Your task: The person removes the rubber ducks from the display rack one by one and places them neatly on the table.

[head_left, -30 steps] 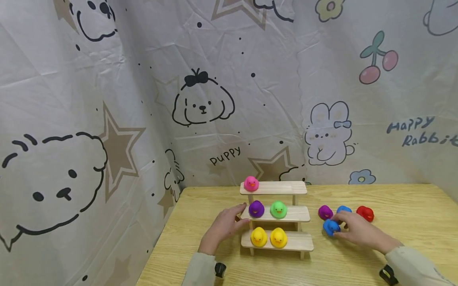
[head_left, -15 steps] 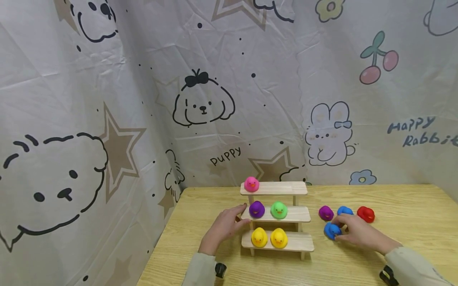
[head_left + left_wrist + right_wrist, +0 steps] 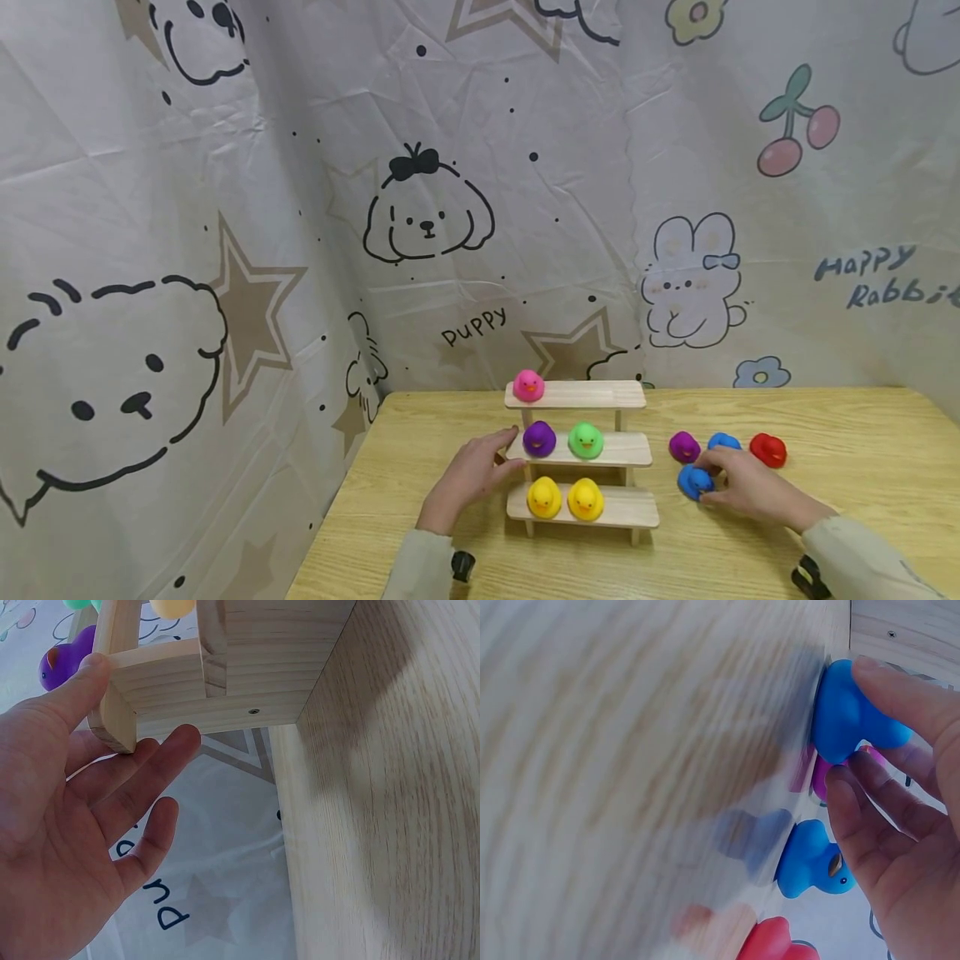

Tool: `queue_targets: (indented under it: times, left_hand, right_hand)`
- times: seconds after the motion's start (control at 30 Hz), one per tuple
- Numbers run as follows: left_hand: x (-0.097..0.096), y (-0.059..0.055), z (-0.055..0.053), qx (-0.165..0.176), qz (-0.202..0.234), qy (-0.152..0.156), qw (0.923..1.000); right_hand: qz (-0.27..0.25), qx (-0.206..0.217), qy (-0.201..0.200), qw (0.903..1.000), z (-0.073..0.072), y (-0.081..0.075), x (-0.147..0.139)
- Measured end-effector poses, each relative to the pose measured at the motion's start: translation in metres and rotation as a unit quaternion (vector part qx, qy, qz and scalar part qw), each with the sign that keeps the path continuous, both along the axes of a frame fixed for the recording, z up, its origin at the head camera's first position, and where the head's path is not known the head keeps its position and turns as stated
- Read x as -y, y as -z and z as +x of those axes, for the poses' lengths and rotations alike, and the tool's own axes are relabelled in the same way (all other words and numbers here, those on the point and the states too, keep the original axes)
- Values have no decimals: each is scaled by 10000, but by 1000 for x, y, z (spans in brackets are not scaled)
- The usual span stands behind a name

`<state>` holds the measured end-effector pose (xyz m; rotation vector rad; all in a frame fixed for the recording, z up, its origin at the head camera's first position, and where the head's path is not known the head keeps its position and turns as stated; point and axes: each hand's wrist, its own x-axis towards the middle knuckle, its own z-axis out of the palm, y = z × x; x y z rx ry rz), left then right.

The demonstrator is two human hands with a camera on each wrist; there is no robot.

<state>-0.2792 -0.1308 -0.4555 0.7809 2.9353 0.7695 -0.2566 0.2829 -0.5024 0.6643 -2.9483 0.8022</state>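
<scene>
A three-tier wooden display shelf (image 3: pixel 617 505) stands on the table. My left hand (image 3: pixel 472 477) holds the left end of its middle tier. In the left wrist view the thumb lies on one side of the board's end (image 3: pixel 114 720) and the fingers on the other. To the right of the shelf, my right hand (image 3: pixel 753 487) pinches a blue rubber duck (image 3: pixel 694 481) between thumb and fingers. This blue duck (image 3: pixel 838 712) sits right at the tabletop. Close behind are a magenta duck (image 3: pixel 683 447), a second blue duck (image 3: pixel 723 442) partly hidden by the hand, and a red duck (image 3: pixel 768 450).
On the shelf, a pink duck (image 3: pixel 528 386) sits on the top tier. A purple duck (image 3: pixel 539 439) and a green duck (image 3: pixel 586 440) share the middle one. Two yellow ducks (image 3: pixel 543 497) stand on the bottom tier. A printed curtain (image 3: pixel 577 208) hangs behind the wooden table (image 3: pixel 862 425).
The pinched blue duck and the right hand have shifted only slightly, the duck turning a little. My left hand stays at the shelf's middle tier.
</scene>
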Motion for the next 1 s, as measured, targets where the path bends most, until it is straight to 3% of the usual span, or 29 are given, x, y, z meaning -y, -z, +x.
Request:
queue_targets:
  times: [0.57, 1.0]
  left_hand:
    - [-1, -1, 0, 22, -35, -38, 10000]
    - [0, 1, 0, -143, -94, 33, 9998]
  right_hand:
    - [115, -196, 174, 9996, 4, -1, 3]
    - [136, -861, 135, 9961, 15, -31, 13]
